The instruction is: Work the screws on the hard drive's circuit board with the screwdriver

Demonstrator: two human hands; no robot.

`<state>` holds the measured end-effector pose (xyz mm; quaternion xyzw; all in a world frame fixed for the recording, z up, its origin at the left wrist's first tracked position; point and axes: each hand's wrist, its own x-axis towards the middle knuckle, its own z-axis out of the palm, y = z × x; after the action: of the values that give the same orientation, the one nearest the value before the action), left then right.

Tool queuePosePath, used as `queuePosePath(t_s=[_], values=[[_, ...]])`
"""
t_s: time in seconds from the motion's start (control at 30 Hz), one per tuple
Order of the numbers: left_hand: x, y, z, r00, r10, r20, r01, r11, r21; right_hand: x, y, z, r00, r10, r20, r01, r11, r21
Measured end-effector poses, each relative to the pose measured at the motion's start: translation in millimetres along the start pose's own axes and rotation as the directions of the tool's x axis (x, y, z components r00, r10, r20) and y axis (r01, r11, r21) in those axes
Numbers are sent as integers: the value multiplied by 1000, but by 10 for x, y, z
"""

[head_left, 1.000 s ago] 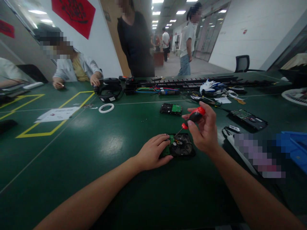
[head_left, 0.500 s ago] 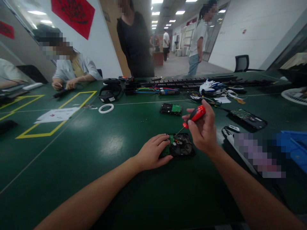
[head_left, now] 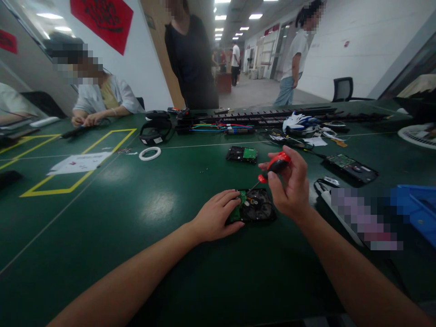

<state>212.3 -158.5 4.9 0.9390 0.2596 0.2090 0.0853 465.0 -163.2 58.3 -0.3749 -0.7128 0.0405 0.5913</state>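
Note:
A black hard drive [head_left: 258,206] with a green circuit board lies on the green table [head_left: 143,218] in front of me. My left hand [head_left: 216,217] rests on the drive's left edge, fingers curled over it and pinning it down. My right hand [head_left: 289,184] is closed round a red-and-black screwdriver [head_left: 276,164], held tilted, its thin tip pointing down-left onto the drive near the circuit board.
A second hard drive [head_left: 242,154] lies further back, a third [head_left: 350,165] to the right. A white tape ring [head_left: 150,154], paper [head_left: 80,162] inside yellow floor-tape lines, cables and gloves [head_left: 299,122] crowd the far side. A blue bin [head_left: 417,211] is right. A seated person [head_left: 98,97] works left; others stand behind.
My hands and the screwdriver stay almost still on the drive. The seated person pulled both hands together at the left, and a standing person in the background walked to the right.

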Motion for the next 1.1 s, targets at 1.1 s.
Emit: queuePosePath(t_s=[1.1], values=[[6,19,-3,999,-40,-16,40,999,-7,19,50,-27,989,-6,-146,-11,993,-115]])
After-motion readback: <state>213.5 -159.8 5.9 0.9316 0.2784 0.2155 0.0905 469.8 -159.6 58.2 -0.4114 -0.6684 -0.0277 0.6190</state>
